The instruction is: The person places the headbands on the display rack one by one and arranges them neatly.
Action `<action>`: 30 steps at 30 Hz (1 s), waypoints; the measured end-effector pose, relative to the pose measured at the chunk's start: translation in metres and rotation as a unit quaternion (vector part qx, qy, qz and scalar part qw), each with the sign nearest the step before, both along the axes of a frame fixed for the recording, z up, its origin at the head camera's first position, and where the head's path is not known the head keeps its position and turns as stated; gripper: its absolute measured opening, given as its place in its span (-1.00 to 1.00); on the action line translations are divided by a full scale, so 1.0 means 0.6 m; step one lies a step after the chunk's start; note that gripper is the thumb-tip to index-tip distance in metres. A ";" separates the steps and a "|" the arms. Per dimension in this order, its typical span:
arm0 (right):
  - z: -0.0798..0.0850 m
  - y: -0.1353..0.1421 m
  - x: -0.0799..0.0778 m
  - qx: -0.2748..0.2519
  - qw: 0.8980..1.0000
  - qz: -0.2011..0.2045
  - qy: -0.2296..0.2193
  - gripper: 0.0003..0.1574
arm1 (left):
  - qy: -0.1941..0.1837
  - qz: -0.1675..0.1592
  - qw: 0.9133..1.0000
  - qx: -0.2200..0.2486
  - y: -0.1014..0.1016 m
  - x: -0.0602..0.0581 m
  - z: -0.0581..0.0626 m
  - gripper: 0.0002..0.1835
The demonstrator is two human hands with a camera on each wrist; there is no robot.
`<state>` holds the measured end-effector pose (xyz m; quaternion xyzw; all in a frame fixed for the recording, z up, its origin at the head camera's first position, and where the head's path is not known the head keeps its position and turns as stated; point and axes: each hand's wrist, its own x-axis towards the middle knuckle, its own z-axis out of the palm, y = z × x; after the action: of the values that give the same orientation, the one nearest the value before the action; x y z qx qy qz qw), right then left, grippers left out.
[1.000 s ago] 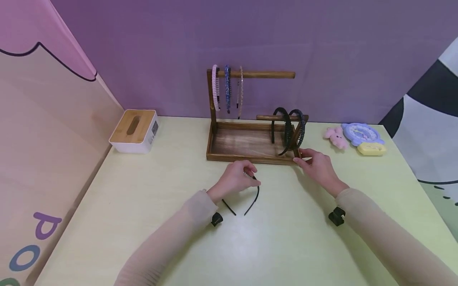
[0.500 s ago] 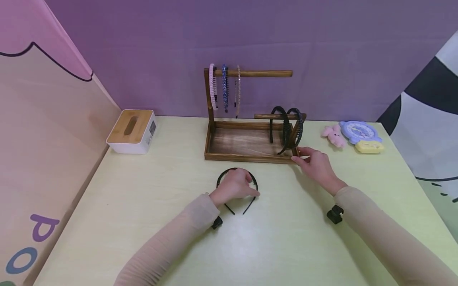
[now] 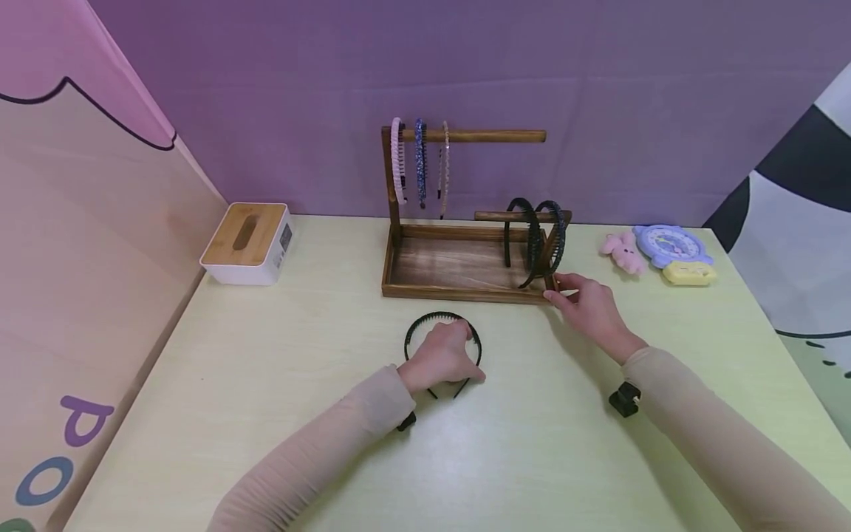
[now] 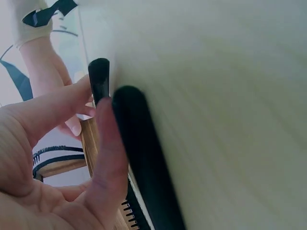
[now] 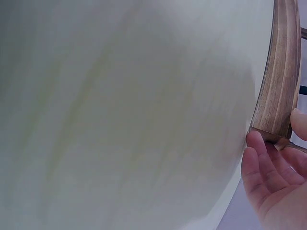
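Observation:
A black toothed headband lies on the table in front of the wooden headband rack, its ends towards me. My left hand reaches over it and pinches its right leg between thumb and finger; both tips show close up in the left wrist view. At the rack's front right corner, my right hand grips the tray, fingers against its end. A pink headband, a blue glittery one and a thin beaded one hang on the upper bar. Two dark headbands hang on the lower bar.
A white tissue box with a wooden lid stands at the back left. Right of the rack lie a pink plush toy, a blue clock-like item and a yellow piece. A purple backdrop rises behind the table.
My left hand has shifted down along the headband's right side, towards its ends, uncovering the headband's top arc. My right hand stays at the rack's corner.

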<state>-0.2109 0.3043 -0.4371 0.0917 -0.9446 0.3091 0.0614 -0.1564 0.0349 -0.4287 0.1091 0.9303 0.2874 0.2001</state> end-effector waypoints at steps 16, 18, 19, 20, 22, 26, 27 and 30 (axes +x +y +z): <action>0.004 -0.003 0.003 -0.003 1.000 0.002 0.001 -0.42 | -0.027 0.010 0.999 0.039 -0.010 -0.001 0.017 -0.30; 0.004 -0.004 0.003 -0.001 1.000 0.003 0.002 -0.43 | -0.029 0.011 0.998 0.051 -0.013 0.000 0.026 -0.30; 0.004 -0.003 0.003 0.000 1.000 0.003 0.002 -0.43 | -0.026 0.008 0.998 0.051 -0.015 0.001 0.031 -0.30; 0.003 -0.003 0.003 0.001 1.000 0.003 0.001 -0.42 | -0.021 0.005 0.999 0.050 -0.017 0.002 0.036 -0.30; 0.003 -0.002 0.003 0.002 1.000 0.003 -0.001 -0.42 | -0.018 0.000 0.998 0.053 -0.021 0.004 0.043 -0.31; 0.002 -0.001 0.003 0.002 1.000 0.001 -0.004 -0.40 | -0.003 -0.006 0.998 0.067 -0.030 0.009 0.054 -0.31; 0.002 -0.001 0.003 0.002 1.000 0.001 -0.004 -0.40 | 0.001 -0.007 0.997 0.072 -0.032 0.009 0.055 -0.31; 0.003 -0.002 0.003 0.000 1.000 0.001 -0.004 -0.40 | 0.018 -0.010 0.996 0.085 -0.038 0.011 0.061 -0.32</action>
<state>-0.2090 0.3033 -0.4354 0.0911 -0.9447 0.3096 0.0575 -0.1497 0.0122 -0.3923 0.1397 0.9048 0.3614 0.1765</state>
